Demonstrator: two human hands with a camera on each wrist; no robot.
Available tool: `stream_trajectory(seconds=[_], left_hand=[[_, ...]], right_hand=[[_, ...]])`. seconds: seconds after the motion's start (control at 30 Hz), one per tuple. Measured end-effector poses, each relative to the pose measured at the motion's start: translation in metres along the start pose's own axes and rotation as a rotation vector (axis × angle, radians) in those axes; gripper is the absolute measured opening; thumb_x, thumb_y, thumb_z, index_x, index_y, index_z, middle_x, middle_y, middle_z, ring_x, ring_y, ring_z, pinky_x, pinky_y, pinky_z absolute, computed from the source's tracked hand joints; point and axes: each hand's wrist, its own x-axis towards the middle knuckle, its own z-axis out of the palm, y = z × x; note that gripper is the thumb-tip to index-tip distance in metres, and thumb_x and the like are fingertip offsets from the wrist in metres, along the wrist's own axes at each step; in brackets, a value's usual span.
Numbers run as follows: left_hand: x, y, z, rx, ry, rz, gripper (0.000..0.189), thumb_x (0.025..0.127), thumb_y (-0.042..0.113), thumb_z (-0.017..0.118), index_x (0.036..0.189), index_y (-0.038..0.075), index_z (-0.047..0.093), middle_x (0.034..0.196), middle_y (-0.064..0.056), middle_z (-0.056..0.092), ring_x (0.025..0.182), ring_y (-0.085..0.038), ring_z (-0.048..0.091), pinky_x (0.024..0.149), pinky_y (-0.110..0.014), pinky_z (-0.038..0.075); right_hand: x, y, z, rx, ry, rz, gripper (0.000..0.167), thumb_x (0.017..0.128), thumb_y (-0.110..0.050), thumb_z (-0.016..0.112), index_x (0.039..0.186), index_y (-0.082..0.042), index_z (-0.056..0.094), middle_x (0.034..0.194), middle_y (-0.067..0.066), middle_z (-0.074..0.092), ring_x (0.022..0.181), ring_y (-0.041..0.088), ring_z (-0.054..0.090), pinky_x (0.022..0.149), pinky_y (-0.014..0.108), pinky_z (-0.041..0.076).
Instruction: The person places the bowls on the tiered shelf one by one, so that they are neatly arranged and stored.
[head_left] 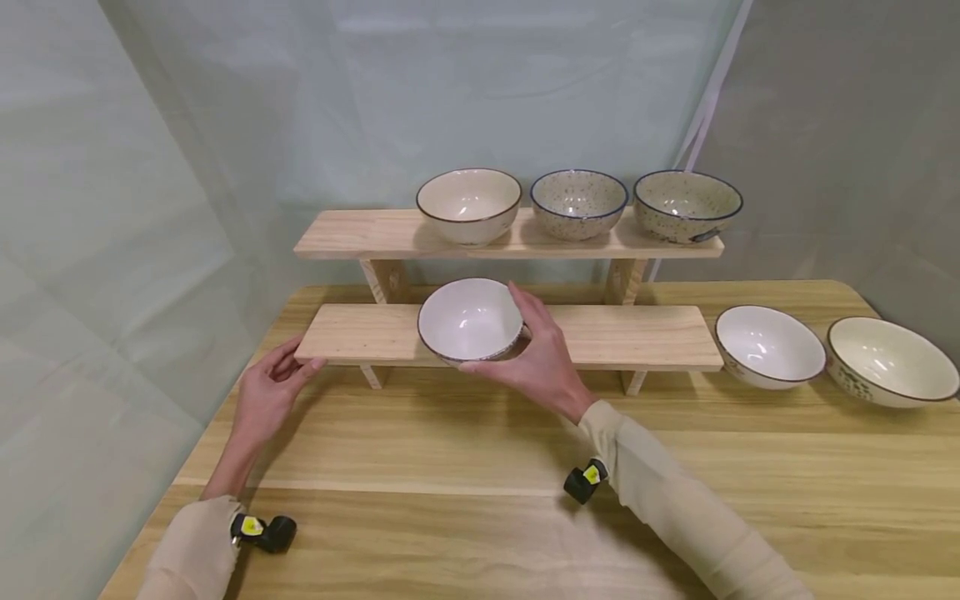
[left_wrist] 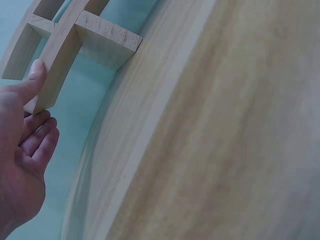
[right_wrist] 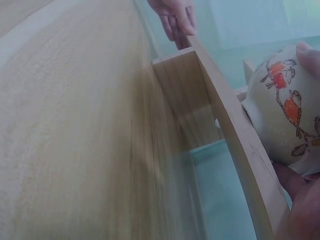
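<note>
On the lower board of a two-tier wooden shelf [head_left: 637, 337], my right hand [head_left: 540, 358] grips a white bowl [head_left: 471, 321] with a dark rim. Its thumb lies along the bowl's front and the fingers reach round the right side. Red flowers or birds on dark twigs decorate the bowl's outer wall [right_wrist: 287, 102], as the right wrist view shows. My left hand [head_left: 264, 396] holds the left end of the lower board. In the left wrist view, the thumb [left_wrist: 35, 75] presses the board's front edge while the other fingers curl below its end.
A cream bowl [head_left: 468, 200] and two speckled, blue-rimmed bowls [head_left: 577, 208] [head_left: 686, 204] line the upper board. At the right, a white bowl [head_left: 768, 350] and a larger cream bowl [head_left: 892, 367] stand on the wooden table [head_left: 420, 492]. Pale sheeting [head_left: 487, 100] hangs behind.
</note>
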Motion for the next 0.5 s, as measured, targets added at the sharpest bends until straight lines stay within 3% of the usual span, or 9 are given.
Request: stream_trajectory(seconds=[0.23, 0.5], left_hand=[[-0.0001, -0.0002, 0.0, 0.004, 0.005, 0.003, 0.065, 0.102, 0.027, 0.07, 0.153, -0.004, 0.045, 0.14, -0.031, 0.057, 0.103, 0.012, 0.056, 0.084, -0.007, 0.048], [0.0003, -0.0003, 0.0005, -0.002, 0.005, 0.003, 0.065, 0.102, 0.026, 0.07, 0.153, -0.004, 0.045, 0.14, -0.03, 0.057, 0.103, 0.012, 0.057, 0.083, -0.007, 0.049]], right_hand=[[0.0038, -0.0018, 0.0013, -0.006, -0.012, 0.004, 0.115, 0.066, -0.025, 0.101, 0.159, 0.001, 0.037, 0.154, 0.024, 0.041, 0.134, 0.038, 0.048, 0.106, 0.046, 0.048], [0.0049, -0.0027, -0.0011, -0.071, -0.029, 0.024, 0.117, 0.067, -0.03, 0.1, 0.16, -0.001, 0.035, 0.156, 0.024, 0.04, 0.138, 0.043, 0.043, 0.109, 0.054, 0.044]])
